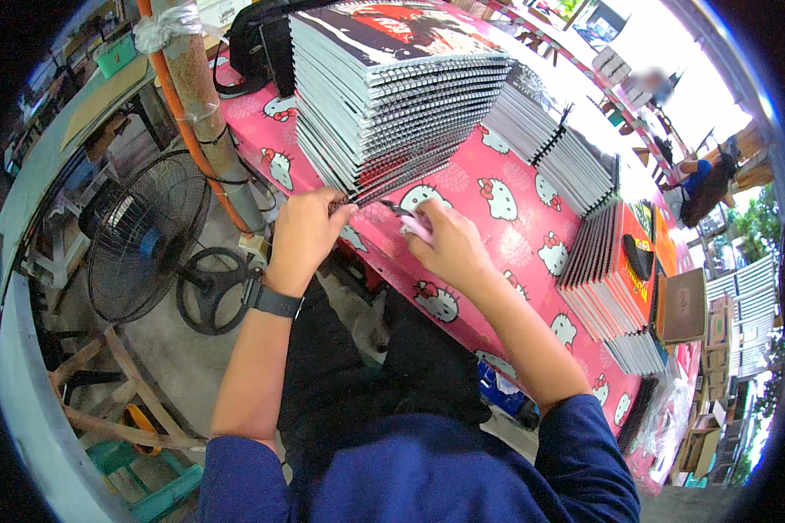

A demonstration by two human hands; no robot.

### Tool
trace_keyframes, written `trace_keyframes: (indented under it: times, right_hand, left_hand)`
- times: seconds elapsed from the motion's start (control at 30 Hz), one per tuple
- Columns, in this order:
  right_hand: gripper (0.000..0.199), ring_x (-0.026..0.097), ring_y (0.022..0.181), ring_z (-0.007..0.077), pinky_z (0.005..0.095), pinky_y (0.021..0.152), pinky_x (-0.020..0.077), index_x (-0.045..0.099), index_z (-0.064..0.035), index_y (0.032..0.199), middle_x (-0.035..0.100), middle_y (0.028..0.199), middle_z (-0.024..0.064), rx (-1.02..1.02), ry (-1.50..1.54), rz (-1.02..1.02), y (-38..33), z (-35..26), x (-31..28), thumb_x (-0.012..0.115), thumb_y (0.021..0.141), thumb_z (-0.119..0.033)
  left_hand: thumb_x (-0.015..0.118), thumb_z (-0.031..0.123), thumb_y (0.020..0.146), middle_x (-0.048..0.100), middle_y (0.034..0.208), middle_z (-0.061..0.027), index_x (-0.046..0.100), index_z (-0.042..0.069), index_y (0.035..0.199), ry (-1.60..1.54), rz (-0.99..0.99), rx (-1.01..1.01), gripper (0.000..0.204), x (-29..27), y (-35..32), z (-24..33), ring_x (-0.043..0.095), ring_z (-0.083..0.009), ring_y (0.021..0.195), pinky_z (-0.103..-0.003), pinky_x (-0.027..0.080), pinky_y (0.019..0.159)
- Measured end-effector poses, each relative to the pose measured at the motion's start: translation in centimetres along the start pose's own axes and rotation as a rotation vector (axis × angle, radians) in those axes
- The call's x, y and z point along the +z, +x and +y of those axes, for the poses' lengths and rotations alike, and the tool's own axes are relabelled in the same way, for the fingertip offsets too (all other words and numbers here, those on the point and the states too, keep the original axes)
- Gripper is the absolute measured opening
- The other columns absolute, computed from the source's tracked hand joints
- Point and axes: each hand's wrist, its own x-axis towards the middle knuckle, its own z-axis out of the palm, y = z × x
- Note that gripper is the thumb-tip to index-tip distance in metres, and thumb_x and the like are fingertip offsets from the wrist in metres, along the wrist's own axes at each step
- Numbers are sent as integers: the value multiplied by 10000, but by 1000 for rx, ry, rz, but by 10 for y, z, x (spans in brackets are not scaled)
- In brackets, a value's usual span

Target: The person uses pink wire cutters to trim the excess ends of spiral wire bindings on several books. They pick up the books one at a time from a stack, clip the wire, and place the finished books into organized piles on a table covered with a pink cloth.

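- head view: the tall stack of spiral-bound books (401,100) stands on the pink tablecloth (525,248), at 12 o'clock from the person's body, just beyond both hands.
- the bound side of the stack faces the person; along the lowest book the dark coil spine runs from about 8 o'clock to 2 o'clock, its 8 o'clock end meeting the stack's near corner.
- the left hand (310,228) is the nearer one, right at that corner; from it the stack lies toward 1 o'clock, while from the right hand (449,242) it lies toward 11 o'clock, a little apart.
- the left hand is nearly closed, thumb and fingertips pinched narrow at the coil's end; exactly what sits between them is too small to tell.
- the right hand is curled around a small hand tool (417,229) with a pale pink handle, its dark tip pointing to 10 o'clock; whether the tip touches the coil cannot be told.
- farther out, a black bag (260,52) sits beside the stack at its 10 o'clock, and an orange-covered stack (597,279) lies at 4 o'clock from the right hand.
- a black fan (144,235) stands at 9 o'clock from the left hand, off the table.
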Motion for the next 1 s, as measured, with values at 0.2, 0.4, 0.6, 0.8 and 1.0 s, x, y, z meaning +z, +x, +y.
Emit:
trace_keyframes:
  times: [0.2, 0.4, 0.6, 0.8, 1.0]
  right_hand:
    - [340, 510, 947, 300, 440, 805, 400, 550, -39, 931, 555, 922, 125, -152, -167, 209, 18, -10, 24, 634, 666, -235]
    - [319, 540, 890, 327, 429, 760, 426, 575, -37, 952, 567, 890, 144, -146, -225, 225, 16, -14, 26, 633, 691, -210]
    - [305, 590, 762, 359, 429, 705, 469, 576, -14, 855, 601, 780, 186, -22, -147, 83, 23, -9, 24, 615, 704, -276]
    - [332, 595, 779, 348, 442, 707, 459, 572, -15, 861, 606, 791, 180, 41, -173, -48, 20, -18, 14, 607, 748, -325]
    - [383, 541, 966, 296, 459, 801, 395, 563, -32, 911, 595, 925, 151, -48, -272, 168, 12, -11, 29, 611, 761, -381]
  left_hand:
    - [670, 228, 755, 645, 755, -170, 655, -5, 859, -150, 5, 25, 256, -2, -1, -12, 645, -260, 681, -324, 490, 631]
    - [680, 240, 732, 640, 740, -170, 660, -1, 852, -51, -60, -14, 270, -4, 2, -10, 643, -257, 666, -322, 489, 622]
    - [681, 246, 714, 632, 720, -174, 666, 12, 848, 15, -61, 10, 270, -1, 3, -5, 634, -272, 653, -334, 487, 614]
    - [687, 250, 701, 632, 728, -171, 672, 20, 836, 15, -71, 2, 267, -6, 4, -8, 629, -293, 675, -348, 488, 639]
    - [675, 264, 702, 624, 690, -169, 685, 43, 815, -18, -126, 38, 249, -8, 6, -9, 615, -311, 664, -377, 484, 644]
